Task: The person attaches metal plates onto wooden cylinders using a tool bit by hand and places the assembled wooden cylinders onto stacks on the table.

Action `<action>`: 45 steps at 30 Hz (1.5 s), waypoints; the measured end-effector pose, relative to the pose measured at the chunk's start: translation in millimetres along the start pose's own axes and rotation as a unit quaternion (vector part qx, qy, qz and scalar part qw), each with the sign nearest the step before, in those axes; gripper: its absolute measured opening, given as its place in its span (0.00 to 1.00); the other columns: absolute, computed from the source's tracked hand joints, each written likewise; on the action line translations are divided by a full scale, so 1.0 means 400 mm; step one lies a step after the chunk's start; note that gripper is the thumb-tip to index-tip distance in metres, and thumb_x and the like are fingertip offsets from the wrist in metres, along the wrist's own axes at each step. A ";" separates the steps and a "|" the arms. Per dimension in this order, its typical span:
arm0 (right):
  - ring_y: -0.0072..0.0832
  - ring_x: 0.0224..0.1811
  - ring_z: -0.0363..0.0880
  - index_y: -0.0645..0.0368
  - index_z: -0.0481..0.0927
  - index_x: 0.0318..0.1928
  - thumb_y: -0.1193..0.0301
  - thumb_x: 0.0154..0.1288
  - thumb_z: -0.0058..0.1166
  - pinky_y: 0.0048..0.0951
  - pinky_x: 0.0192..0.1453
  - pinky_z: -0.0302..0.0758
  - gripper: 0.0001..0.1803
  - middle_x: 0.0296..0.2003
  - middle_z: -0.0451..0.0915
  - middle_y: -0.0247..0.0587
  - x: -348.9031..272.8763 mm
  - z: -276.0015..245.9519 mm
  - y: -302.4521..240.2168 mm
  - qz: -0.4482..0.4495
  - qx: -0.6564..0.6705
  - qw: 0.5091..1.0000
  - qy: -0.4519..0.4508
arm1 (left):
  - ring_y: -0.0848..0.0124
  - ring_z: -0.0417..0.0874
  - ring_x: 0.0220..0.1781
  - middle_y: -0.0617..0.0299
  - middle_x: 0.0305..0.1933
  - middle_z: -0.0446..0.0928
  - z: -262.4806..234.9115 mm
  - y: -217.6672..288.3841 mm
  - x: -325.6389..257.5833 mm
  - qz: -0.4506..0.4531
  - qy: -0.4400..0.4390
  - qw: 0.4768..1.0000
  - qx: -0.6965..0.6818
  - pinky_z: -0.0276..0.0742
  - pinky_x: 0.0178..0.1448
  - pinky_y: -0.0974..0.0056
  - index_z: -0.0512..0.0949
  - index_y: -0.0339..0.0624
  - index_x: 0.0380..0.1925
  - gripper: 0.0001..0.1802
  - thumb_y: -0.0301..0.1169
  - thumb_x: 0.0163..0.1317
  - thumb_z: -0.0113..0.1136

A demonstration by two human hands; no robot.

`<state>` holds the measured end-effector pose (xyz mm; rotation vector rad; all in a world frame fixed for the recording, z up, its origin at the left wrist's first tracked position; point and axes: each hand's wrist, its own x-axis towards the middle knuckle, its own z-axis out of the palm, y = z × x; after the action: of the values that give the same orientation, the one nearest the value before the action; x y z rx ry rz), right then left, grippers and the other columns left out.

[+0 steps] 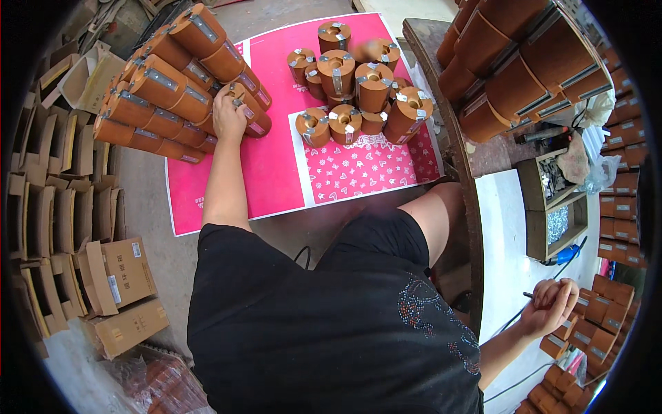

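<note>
My left hand (229,119) is closed around the top of a brown cylinder (256,123) with a round hole and metal strips. That cylinder stands at the right side of a stacked group of similar brown cylinders (169,86) on a pink patterned sheet (276,179). My right hand (549,308) is raised at the lower right over a white surface, its fingers curled. A short black tip (527,294) shows beside those fingers; what it belongs to is hidden. More brown cylinders (345,123) stand ahead on the sheet, some stacked, beside a blurred tan shape (369,50).
On the right, a bench (496,162) bears large stacked cylinders (531,62) and a wooden tray (534,207) with small metal parts. A blue-handled tool (567,254) and a cord lie nearby. Cardboard boxes (124,276) line the left side. Further cylinders (600,310) fill the far right.
</note>
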<state>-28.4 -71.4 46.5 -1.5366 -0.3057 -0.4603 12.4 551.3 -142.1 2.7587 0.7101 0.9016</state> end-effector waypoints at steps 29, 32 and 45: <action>0.14 0.11 0.50 0.64 0.68 0.35 0.74 0.65 0.37 0.15 0.14 0.50 0.07 0.11 0.57 0.28 -0.086 -0.097 -0.053 -0.005 0.016 0.995 0.095 | 0.54 0.69 0.50 0.50 0.50 0.59 0.196 0.291 -0.295 -0.100 -0.167 0.976 -0.096 0.70 0.52 0.58 0.74 0.41 0.39 0.31 0.42 0.31 0.71; 0.14 0.11 0.51 0.64 0.67 0.34 0.74 0.65 0.38 0.16 0.15 0.51 0.07 0.11 0.56 0.28 -0.107 -0.127 -0.045 0.050 0.044 0.984 0.167 | 0.54 0.67 0.50 0.49 0.50 0.60 0.085 0.300 -0.311 -0.078 -0.111 0.983 -0.126 0.68 0.52 0.57 0.74 0.40 0.33 0.28 0.40 0.29 0.73; 0.15 0.11 0.52 0.66 0.68 0.32 0.73 0.65 0.39 0.17 0.15 0.53 0.08 0.11 0.58 0.30 -0.123 -0.151 -0.069 -0.005 0.083 0.976 0.201 | 0.52 0.68 0.51 0.47 0.50 0.63 -0.357 0.971 -0.246 0.407 -0.155 0.771 -0.464 0.65 0.52 0.55 0.71 0.41 0.23 0.20 0.28 0.27 0.71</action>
<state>-90.2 -126.0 46.3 -1.2468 -0.0354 -0.7226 10.2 163.6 32.4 2.0665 -0.8680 0.5837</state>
